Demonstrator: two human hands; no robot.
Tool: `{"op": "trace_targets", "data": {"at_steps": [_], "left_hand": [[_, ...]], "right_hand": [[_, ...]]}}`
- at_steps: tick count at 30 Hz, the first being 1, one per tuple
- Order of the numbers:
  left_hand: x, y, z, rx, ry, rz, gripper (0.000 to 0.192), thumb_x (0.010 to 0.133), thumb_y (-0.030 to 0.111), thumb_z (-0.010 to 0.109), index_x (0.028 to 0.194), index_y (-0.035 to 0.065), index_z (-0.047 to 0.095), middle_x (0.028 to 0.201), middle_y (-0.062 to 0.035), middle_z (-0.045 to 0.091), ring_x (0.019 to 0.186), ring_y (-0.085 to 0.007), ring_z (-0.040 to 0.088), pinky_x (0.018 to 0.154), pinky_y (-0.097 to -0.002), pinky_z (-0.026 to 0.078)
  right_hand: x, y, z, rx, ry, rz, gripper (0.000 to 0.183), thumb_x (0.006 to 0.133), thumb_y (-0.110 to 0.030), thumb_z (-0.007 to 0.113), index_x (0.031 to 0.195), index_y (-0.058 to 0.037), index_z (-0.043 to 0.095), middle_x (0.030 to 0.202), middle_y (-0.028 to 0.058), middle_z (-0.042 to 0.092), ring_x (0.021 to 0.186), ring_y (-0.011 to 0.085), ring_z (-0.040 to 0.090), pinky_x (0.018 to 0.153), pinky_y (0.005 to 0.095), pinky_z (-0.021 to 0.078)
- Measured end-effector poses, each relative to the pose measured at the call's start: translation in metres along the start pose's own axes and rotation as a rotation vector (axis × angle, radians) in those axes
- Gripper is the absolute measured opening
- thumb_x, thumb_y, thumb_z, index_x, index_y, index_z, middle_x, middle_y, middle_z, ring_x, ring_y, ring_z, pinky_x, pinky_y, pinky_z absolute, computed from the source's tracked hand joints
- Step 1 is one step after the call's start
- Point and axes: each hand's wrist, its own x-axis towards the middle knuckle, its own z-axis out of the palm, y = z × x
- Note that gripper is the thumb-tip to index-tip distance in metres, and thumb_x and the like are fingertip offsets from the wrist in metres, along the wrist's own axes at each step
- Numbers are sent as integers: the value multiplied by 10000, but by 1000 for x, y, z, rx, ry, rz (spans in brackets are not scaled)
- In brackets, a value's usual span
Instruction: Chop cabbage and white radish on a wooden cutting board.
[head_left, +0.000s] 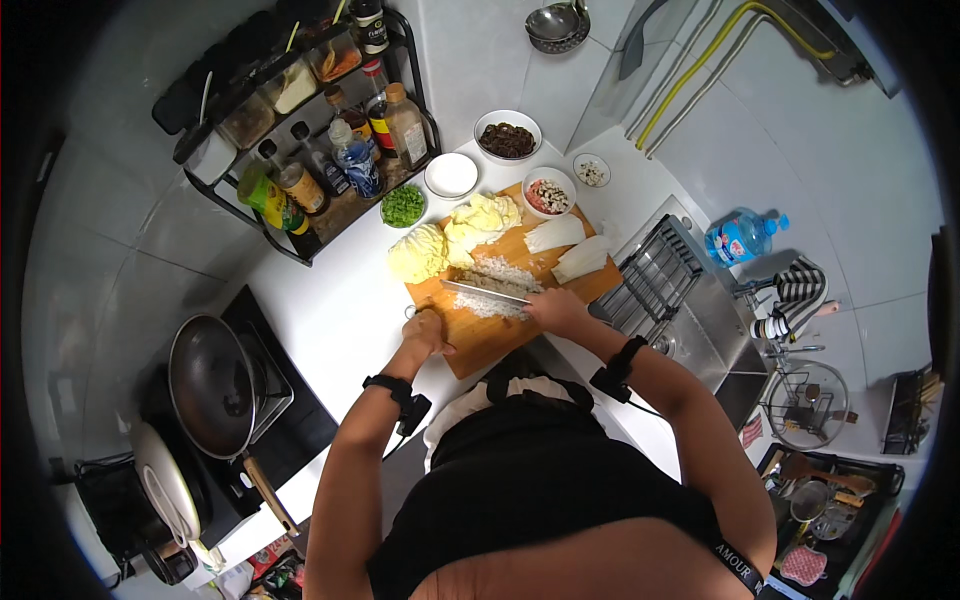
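My right hand (556, 310) grips a kitchen knife (486, 292), its blade lying across a heap of finely chopped white vegetable (491, 306) on the wooden cutting board (480, 346). My left hand (426, 331) rests at the board's left edge, over the board's corner ring; whether it grips the edge I cannot tell. Yellow cabbage leaves (484, 220) lie on the board's far left part, with more (418, 253) at its left edge. Pale cabbage stem pieces (582, 259) lie at the right. A bowl of pink and speckled filling (548, 193) stands on the board's far corner.
Beyond the board stand a bowl of dark food (508, 136), a white bowl (451, 176), chopped greens (403, 205) and a small dish (592, 170). A bottle rack (360, 206) is at the back left, a frying pan (212, 386) left, a sink (694, 330) right.
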Motion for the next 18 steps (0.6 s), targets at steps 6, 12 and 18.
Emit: {"op": "trace_targets", "data": {"at_steps": [6,12,18], "left_hand": [[5,8,-4,151,-53,-30,723,596,509,817,1126,54,631,1123,-73,642,1044,-200,616,825,-288,508],[15,7,7,189,-44,-64,708,590,508,822,1106,57,643,1125,-60,645,1035,-195,622,806,-285,512],[15,4,8,149,-3,-38,708,584,505,827,1094,48,646,1111,-71,651,1015,-201,632,797,-280,515]], "right_hand": [[-5,6,-15,-7,73,-33,234,869,-318,530,822,-94,579,699,140,615,684,344,618,597,470,484],[5,7,-15,-32,-21,1,276,889,-354,491,867,-96,589,717,155,613,713,361,607,617,488,459],[4,13,-9,-46,31,57,224,877,-307,512,856,-102,598,717,138,616,727,336,627,620,468,486]]}}
